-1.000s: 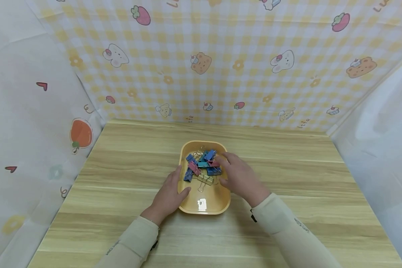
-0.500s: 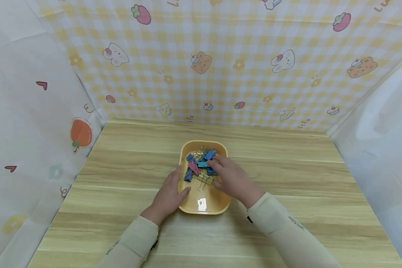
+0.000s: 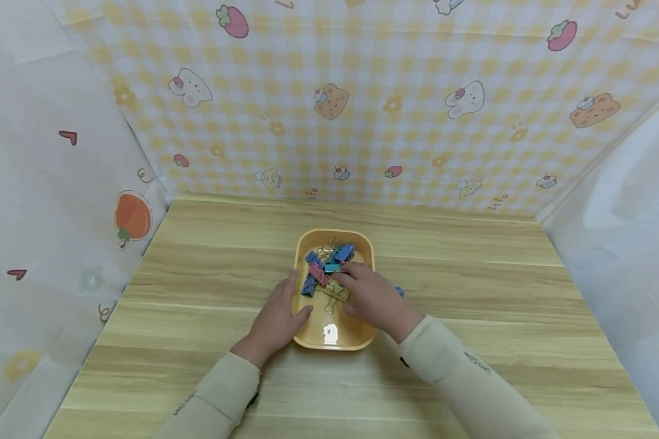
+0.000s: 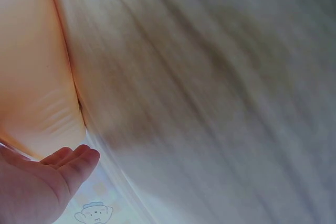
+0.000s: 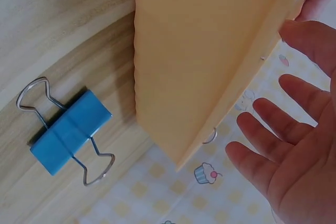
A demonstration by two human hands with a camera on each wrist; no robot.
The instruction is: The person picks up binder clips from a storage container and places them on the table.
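A yellow-orange tray (image 3: 335, 346) holds a pile of binder clips: a pink clip (image 3: 319, 274), a gold clip (image 3: 337, 291), a teal clip (image 3: 332, 268) and several blue ones. My left hand (image 3: 275, 318) rests against the tray's left side, fingers fairly straight along the outer wall and thumb over the rim. My right hand (image 3: 372, 299) reaches over the right rim, fingertips beside the gold and teal clips, hiding part of the pile. In the right wrist view its fingers (image 5: 281, 156) are spread, with nothing visible between them. A blue binder clip (image 5: 71, 132) lies outside the tray.
The tray stands on a wood-grain table (image 3: 225, 244). Behind it hangs a yellow-checked cloth (image 3: 362, 134) with cartoon prints. White cloths close off the left side (image 3: 38, 201) and the right side (image 3: 620, 231).
My right hand has moved left and slightly nearer over the clips, covering the blue clip near the right wall. The blue clip on the table has come into view. My left hand stays put.
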